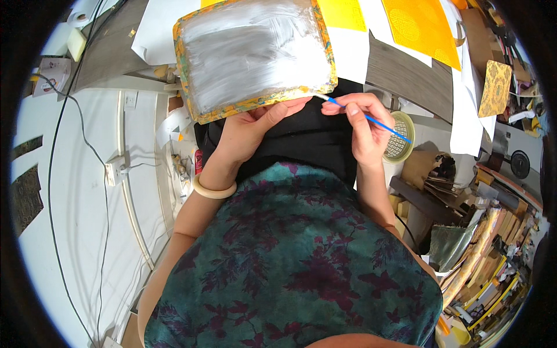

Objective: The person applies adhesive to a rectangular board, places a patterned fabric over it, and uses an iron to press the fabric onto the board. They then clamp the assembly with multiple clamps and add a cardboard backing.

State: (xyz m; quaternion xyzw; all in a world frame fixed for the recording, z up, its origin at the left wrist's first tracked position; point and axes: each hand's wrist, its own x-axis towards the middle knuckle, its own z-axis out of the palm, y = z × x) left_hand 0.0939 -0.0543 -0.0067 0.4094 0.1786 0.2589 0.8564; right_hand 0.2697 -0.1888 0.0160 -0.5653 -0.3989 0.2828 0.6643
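A rectangular board with a grey-white streaked face and a mottled yellow, orange and green border tilts at the table's near edge. My left hand grips its lower edge from beneath, thumb in front and the other fingers partly hidden. Between the fingertips of my right hand is a thin brush with a blue handle. The pale brush tip points left and meets, or nearly meets, the board's lower border near its right corner. I cannot tell whether it touches.
White paper and yellow-orange patterned sheets cover parts of the dark table. A small gold patterned panel lies at the right. Below the table stands a green-rimmed perforated basket. Cables hang by the left wall's socket. Rolls and boards crowd the lower right.
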